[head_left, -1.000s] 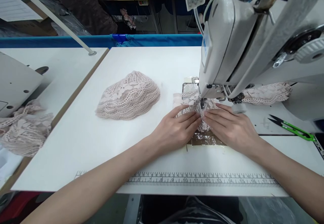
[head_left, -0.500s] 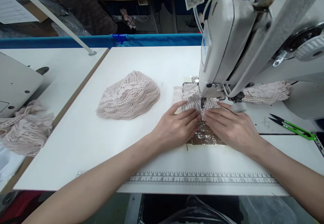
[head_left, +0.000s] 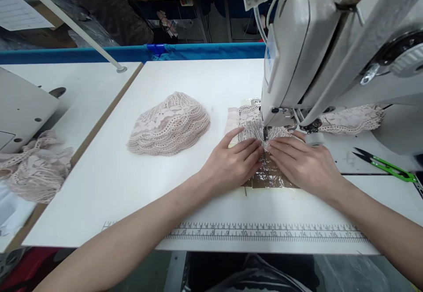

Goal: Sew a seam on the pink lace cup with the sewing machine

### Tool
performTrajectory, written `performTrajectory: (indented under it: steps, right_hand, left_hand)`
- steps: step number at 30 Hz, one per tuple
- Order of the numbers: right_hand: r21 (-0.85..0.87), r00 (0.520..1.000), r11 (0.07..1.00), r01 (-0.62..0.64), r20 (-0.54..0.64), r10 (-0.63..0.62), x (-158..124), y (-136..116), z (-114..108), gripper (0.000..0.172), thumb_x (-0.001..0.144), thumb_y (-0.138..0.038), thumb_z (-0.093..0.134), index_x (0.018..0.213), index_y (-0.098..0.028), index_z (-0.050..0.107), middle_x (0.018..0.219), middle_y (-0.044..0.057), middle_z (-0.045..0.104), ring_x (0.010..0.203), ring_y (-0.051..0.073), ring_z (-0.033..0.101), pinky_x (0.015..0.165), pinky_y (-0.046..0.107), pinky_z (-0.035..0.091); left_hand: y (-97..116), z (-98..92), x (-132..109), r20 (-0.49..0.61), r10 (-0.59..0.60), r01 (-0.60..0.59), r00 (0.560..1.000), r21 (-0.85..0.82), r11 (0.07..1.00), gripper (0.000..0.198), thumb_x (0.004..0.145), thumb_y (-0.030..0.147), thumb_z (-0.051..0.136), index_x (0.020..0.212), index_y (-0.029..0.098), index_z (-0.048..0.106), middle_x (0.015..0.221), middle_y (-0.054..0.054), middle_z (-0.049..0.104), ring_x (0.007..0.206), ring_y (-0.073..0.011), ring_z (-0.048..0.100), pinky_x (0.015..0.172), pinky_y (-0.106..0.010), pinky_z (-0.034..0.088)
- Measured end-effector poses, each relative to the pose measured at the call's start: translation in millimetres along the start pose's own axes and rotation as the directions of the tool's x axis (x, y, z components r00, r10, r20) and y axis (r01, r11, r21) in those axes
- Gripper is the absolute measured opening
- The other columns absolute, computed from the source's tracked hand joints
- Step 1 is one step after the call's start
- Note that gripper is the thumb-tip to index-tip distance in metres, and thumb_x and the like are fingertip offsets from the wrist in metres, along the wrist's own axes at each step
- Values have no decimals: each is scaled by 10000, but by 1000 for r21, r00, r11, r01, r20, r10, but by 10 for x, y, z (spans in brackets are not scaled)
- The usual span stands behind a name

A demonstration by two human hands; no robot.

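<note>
My left hand (head_left: 231, 162) lies palm down with its fingers stretched over a piece of pale pink lace (head_left: 234, 118). On the other side of the needle, my right hand (head_left: 302, 160) rests with its fingers extended on the same lace. The fingertips of both hands nearly meet just in front of the presser foot (head_left: 265, 133) of a sewing machine (head_left: 291, 54). Gathered lace lies under the foot. My hands hide part of the lace, and both thumbs are mostly out of sight. Brown tape (head_left: 269, 175) covers the machine bed below my fingers.
A stack of lace pieces (head_left: 170, 124) sits left of my hands. Green-handled thread snips (head_left: 385, 166) lie at the right, and more lace (head_left: 353, 119) sits behind the needle area. A printed ruler (head_left: 244, 232) runs along the front edge. Another person (head_left: 109, 10) is beyond the table.
The whole view has shifted slightly. Both hands stay beside the needle on the lace, with hardly any visible movement.
</note>
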State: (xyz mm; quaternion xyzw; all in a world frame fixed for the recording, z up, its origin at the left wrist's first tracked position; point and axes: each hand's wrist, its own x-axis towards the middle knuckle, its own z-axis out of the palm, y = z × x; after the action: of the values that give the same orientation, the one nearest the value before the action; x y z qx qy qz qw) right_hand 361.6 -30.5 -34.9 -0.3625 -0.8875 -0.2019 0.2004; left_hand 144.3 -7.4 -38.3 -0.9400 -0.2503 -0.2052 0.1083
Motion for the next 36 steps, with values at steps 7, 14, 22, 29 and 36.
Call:
performTrajectory:
  steps: [7, 14, 22, 29, 36]
  right_hand:
    - [-27, 999, 999, -27, 40, 28, 20, -1, -11, 247, 869, -84, 524, 1035, -154, 693, 1080, 23, 719, 885, 172, 671, 829, 345, 487]
    - [-6, 997, 999, -47, 54, 48, 20, -8, -11, 270, 853, -66, 524, 1049, -160, 686, 1090, 29, 716, 906, 177, 659, 821, 356, 488]
    - [-44, 996, 997, -58, 65, 61, 14, -1, 25, 281, 858, -65, 510, 1067, -144, 679, 1131, 38, 700, 939, 191, 659, 871, 377, 479]
    - [-31, 992, 997, -73, 98, 76, 13, 21, 11, 271, 878, -94, 513, 1086, -159, 675, 1146, 33, 695, 935, 191, 658, 943, 419, 451]
    - [15, 995, 997, -74, 70, 73, -34, 44, -11, 266, 893, -151, 539, 1126, -157, 668, 1106, 59, 709, 927, 204, 661, 928, 417, 464]
  left_hand:
    - [-17, 4, 19, 33, -21, 19, 999, 41, 999, 327, 980, 324, 458, 1160, 118, 637, 1194, -109, 663, 1134, -220, 619, 1080, -495, 382]
    - [19, -12, -3, 4, -44, 44, 999, 71, 996, 346, 975, 347, 463, 1127, 100, 652, 1145, -116, 687, 1084, -218, 644, 1064, -475, 401]
    - [-21, 23, 19, 7, -69, 69, 998, 33, 997, 351, 971, 349, 471, 1148, 97, 639, 1175, -122, 672, 1098, -230, 639, 1083, -498, 372]
    - [-91, 73, 49, 25, -137, 136, 990, 6, 991, 373, 976, 367, 450, 1210, 125, 611, 1215, -116, 651, 1137, -251, 616, 1106, -542, 328]
    - [-115, 93, 48, 53, -196, 196, 979, -3, 981, 421, 972, 402, 444, 1265, 129, 573, 1287, -118, 604, 1215, -280, 557, 1101, -545, 332]
